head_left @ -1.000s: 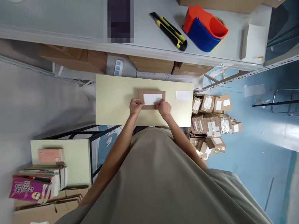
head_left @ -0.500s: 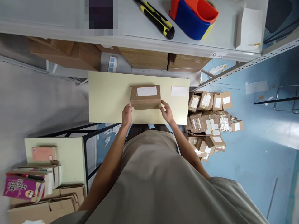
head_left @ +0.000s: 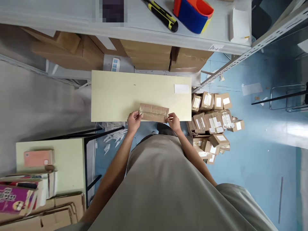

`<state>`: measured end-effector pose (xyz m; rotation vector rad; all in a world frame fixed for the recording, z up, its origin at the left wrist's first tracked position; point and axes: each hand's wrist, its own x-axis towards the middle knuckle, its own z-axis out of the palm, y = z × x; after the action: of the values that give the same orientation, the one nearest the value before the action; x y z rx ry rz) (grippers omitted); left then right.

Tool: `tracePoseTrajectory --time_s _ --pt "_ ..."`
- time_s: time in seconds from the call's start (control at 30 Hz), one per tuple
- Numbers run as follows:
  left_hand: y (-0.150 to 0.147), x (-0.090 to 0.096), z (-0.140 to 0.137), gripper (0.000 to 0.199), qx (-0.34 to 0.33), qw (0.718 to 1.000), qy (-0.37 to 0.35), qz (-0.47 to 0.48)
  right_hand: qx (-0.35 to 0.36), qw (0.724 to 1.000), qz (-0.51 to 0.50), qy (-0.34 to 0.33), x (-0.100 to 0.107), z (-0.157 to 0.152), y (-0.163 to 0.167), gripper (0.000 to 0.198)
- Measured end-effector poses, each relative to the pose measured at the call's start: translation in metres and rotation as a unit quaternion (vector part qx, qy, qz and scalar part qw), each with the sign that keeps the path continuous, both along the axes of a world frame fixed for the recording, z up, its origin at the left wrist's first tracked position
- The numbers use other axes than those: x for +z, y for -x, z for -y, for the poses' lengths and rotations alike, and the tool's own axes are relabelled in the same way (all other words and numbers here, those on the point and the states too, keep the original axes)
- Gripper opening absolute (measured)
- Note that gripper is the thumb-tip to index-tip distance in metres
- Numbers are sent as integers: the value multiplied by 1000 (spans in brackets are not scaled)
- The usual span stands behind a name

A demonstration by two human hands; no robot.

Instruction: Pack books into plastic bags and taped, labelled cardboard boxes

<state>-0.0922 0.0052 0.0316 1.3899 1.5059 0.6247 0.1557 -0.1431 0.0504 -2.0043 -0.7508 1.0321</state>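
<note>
A brown cardboard box (head_left: 154,112) is held at the front edge of the pale yellow table (head_left: 115,93). Clear tape runs along the side that faces me, and its white label is out of sight. My left hand (head_left: 134,122) grips the box's left end, fingers closed on the corner. At the opposite end, my right hand (head_left: 173,122) pinches the lower right corner. A white slip of paper (head_left: 181,89) lies on the table towards the right.
Many taped, labelled boxes (head_left: 211,125) are heaped on the floor at the right. Above the table's far side runs a grey shelf (head_left: 144,33) with a utility knife (head_left: 163,16) and a tape dispenser (head_left: 193,14). Books (head_left: 16,195) and flat cardboard (head_left: 60,215) occupy a left side table.
The box has come nearer to me and turned, so its taped side shows instead of its labelled top. Both hands have moved with it, now gripping its ends.
</note>
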Motion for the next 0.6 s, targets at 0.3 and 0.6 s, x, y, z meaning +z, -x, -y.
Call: tracePoseTrajectory --time_s 0.3,0.6 --pt "12 4 64 26 -18 999 32 -5 -13 997 69 24 1 63 29 22" --pt "13 7 178 22 -129 982 117 -72 -11 985 80 154 19 198 23 29"
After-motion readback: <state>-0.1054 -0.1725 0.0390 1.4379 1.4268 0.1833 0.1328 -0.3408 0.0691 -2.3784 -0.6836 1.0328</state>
